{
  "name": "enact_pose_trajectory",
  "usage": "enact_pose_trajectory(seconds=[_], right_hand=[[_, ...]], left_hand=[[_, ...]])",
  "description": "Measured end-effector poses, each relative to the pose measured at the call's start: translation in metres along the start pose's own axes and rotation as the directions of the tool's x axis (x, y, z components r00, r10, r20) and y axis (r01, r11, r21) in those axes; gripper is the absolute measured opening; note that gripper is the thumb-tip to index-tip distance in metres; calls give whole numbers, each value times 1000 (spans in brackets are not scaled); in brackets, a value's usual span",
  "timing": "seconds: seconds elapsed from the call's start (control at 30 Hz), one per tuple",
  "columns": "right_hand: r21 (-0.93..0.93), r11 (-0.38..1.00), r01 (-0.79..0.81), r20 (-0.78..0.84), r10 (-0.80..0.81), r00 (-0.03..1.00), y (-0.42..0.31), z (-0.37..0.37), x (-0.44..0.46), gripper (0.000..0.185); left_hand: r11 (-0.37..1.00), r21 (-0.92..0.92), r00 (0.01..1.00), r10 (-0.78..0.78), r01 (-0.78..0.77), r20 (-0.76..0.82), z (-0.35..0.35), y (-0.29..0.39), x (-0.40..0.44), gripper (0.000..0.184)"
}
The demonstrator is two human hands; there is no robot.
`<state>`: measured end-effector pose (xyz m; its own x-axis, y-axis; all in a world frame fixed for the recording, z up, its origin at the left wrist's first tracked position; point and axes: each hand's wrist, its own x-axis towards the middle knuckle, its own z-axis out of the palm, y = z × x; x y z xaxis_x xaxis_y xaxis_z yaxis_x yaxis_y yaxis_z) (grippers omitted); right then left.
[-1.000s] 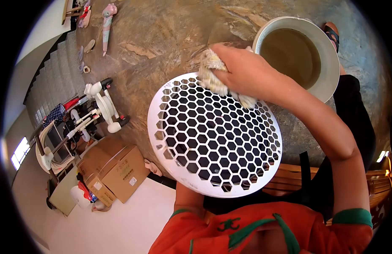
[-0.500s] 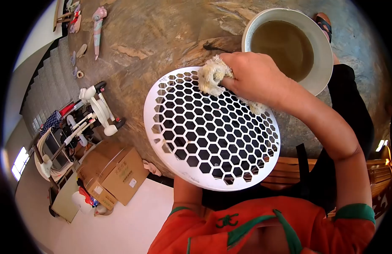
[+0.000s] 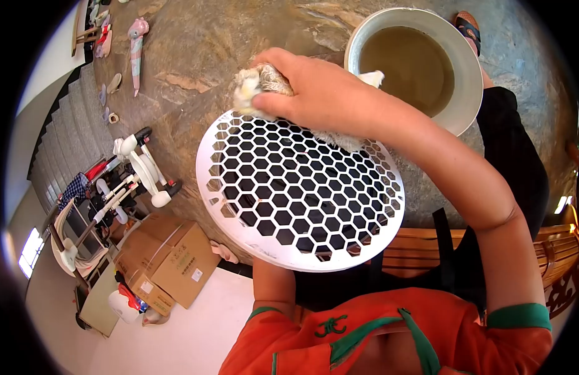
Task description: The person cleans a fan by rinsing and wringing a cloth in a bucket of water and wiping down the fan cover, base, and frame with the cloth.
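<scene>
My right hand [image 3: 302, 87] is closed around a wet, cream-coloured cloth [image 3: 247, 90] at the far left part of the rim of a round white cover [image 3: 302, 181]. Hexagonal holes fill the cover, and dark material shows through them. The cloth also trails under my wrist across the cover's upper edge. My left forearm goes beneath the cover, which hides my left hand. A pale bucket [image 3: 468, 103] of murky brown water stands just beyond my right forearm.
Cardboard boxes [image 3: 183, 262] and a white wheeled frame [image 3: 146, 169] are at the left. A pink toy [image 3: 137, 56] and several shoes lie on the stone floor. A wooden seat [image 3: 414, 247] is by my legs, and grey stairs [image 3: 80, 125] rise at the far left.
My right hand and the cloth have moved left along the cover's upper edge, to its rim. The cover and bucket appear slightly farther left and higher in view.
</scene>
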<state>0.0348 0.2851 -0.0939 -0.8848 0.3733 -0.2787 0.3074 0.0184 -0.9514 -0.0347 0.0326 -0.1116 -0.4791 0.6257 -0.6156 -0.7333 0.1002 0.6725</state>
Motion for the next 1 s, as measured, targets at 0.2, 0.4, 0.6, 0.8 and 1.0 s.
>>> enact_pose_trajectory(seconds=[0.2,0.4,0.6,0.8,1.0], right_hand=[[25,918,395,66,-396,916,18,-12,-27,26],[-10,902,433,293,-411,863,2,-52,-67,30],[-102,899,426,-94,-435,896,2,-16,-49,29],[-368,727,580,124,-579,805,10,-34,-60,20],[-406,794,452,148,-431,890,49,-49,-75,16]], left_hand=[[1000,1,1000,6,-6,-7,-2,-1,-2,68],[1000,6,1000,2,-2,-10,-2,1,-1,68],[1000,9,1000,-4,5,-14,0,0,-3,68],[1000,5,1000,-4,4,-26,-4,-2,-4,68],[1000,-5,1000,4,-4,-3,-6,0,6,68]])
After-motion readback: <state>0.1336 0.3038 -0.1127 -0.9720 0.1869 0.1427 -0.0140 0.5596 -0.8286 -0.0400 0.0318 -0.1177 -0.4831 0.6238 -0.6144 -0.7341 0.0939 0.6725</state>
